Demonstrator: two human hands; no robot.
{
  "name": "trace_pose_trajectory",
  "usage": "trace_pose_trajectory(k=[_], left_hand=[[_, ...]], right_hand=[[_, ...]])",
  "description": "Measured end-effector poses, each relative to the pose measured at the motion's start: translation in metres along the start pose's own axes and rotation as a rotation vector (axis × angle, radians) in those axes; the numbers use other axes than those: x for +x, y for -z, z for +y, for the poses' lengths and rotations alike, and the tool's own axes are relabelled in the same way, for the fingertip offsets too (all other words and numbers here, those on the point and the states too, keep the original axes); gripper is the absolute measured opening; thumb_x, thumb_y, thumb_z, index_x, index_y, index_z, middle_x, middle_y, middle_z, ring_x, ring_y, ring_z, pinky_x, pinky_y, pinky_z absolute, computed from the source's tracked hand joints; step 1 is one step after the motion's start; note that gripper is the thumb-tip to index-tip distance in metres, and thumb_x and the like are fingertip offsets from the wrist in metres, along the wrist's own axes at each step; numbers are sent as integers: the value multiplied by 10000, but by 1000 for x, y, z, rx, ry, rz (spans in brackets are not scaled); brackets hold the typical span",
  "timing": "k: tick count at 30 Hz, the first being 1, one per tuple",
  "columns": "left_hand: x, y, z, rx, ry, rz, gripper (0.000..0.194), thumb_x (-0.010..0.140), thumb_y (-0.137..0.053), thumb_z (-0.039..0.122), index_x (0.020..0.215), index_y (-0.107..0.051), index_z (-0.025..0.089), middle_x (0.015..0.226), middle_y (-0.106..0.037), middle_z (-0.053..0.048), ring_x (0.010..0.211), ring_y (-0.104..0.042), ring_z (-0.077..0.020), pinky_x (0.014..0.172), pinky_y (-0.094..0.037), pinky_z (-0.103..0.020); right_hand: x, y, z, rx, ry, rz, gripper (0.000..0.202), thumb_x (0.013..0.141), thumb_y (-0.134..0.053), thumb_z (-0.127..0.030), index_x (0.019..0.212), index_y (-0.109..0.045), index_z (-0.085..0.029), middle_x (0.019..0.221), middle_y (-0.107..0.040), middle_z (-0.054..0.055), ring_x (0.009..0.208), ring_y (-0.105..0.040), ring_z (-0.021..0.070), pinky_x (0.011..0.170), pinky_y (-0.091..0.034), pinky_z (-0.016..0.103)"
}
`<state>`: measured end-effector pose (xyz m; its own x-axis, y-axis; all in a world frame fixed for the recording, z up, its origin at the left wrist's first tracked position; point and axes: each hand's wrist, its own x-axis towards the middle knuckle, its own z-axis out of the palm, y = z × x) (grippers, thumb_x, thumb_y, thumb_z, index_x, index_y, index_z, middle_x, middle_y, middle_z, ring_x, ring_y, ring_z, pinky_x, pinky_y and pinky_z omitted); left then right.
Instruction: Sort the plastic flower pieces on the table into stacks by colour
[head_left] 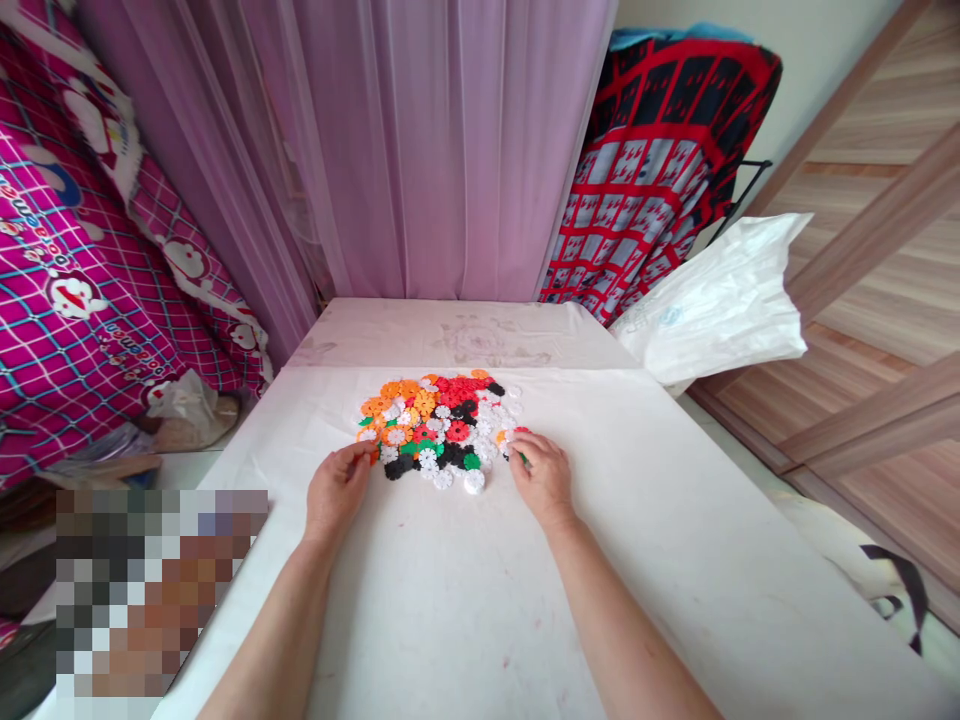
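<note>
A pile of flat, notched plastic discs (450,425) in orange, red, white, black and green lies spread on a pale tablecloth. My left hand (341,485) is at the pile's left edge, its fingers closed beside orange discs; what lies between the fingertips is too small to tell. At the right edge is my right hand (541,475), fingers curled together near white, green and red pieces, with its fingertips partly hiding what they touch. A white disc (475,482) lies at the pile's near edge, between the two hands.
The cloth-covered table (450,600) extends toward me. Behind it hangs a purple curtain (450,150). A white plastic bag (720,300) stands off the right back corner. Patterned pink fabric (75,250) hangs at left, and wooden panels (885,250) are at right.
</note>
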<state>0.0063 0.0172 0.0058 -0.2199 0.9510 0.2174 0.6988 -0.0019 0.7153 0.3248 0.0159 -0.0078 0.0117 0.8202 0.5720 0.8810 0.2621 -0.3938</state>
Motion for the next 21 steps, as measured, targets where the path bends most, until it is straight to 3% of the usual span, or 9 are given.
trace_pose_trajectory(k=[6, 11, 17, 21], left_hand=[[-1, 2, 3, 6, -2, -1, 362, 821, -436, 400, 999, -711, 246, 992, -750, -34, 909, -677, -216, 831, -511, -341], [-1, 3, 5, 21, -7, 5, 341, 816, -453, 380, 990, -716, 252, 978, -754, -24, 908, -677, -214, 808, -516, -327], [0, 2, 5, 32, 0, -10, 372, 829, -436, 395, 1036, -709, 252, 993, -751, -28, 890, -678, -214, 802, -510, -334], [-1, 2, 5, 26, 4, -11, 374, 831, -433, 398, 1033, -708, 244, 987, -750, -33, 886, -680, -212, 801, -512, -334]], right_hand=[[5, 2, -16, -127, 58, -170, 339, 788, -655, -300, 1122, -694, -260, 1384, -538, 108, 1331, -381, 321, 1029, -340, 494], [8, -4, -17, -98, 24, -232, 227, 817, -630, -299, 1023, -709, -245, 1404, -515, 111, 1387, -305, 326, 1065, -287, 531], [5, -2, -15, -2, 3, -101, 154, 770, -677, -286, 907, -666, -216, 1296, -606, 96, 1343, -387, 306, 1076, -305, 488], [-4, 6, -26, 123, 95, -26, 149, 783, -644, -303, 916, -643, -237, 1248, -632, 62, 1311, -428, 271, 1072, -336, 444]])
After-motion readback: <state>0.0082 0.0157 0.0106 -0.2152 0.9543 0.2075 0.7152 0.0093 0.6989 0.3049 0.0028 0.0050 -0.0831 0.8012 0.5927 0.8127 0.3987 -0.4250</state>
